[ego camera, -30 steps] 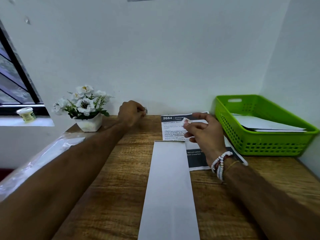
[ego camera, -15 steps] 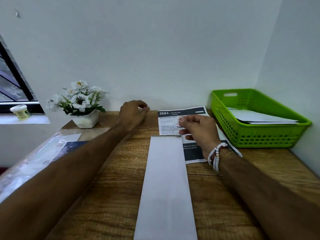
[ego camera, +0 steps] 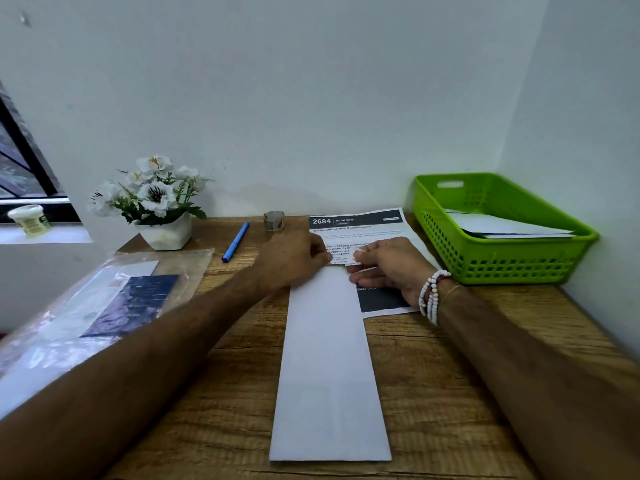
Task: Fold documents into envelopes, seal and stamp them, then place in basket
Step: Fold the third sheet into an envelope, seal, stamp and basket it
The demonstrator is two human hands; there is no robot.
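Note:
A long white envelope (ego camera: pixel 329 368) lies lengthwise on the wooden table (ego camera: pixel 450 375), and both my hands are at its far end. My right hand (ego camera: pixel 388 268), with bead bracelets on the wrist, pinches a small white piece (ego camera: pixel 356 255) just above the envelope's far edge. My left hand (ego camera: pixel 294 259) has curled fingers whose tips meet the other end of that piece. Under the hands lies a printed document (ego camera: pixel 360 225) with a black header. The green basket (ego camera: pixel 519 268) stands at the right and holds white envelopes (ego camera: pixel 502 228).
A small tape roll (ego camera: pixel 274 221) and a blue pen (ego camera: pixel 236 241) lie near the back wall. A white flower pot (ego camera: pixel 162 216) stands at back left. A clear plastic bag with papers (ego camera: pixel 104 299) lies on the left. The walls close off the back and right.
My left hand has left the tape roll at the back and come to the envelope's far end, beside my right hand. My right hand has lowered the small piece toward the envelope.

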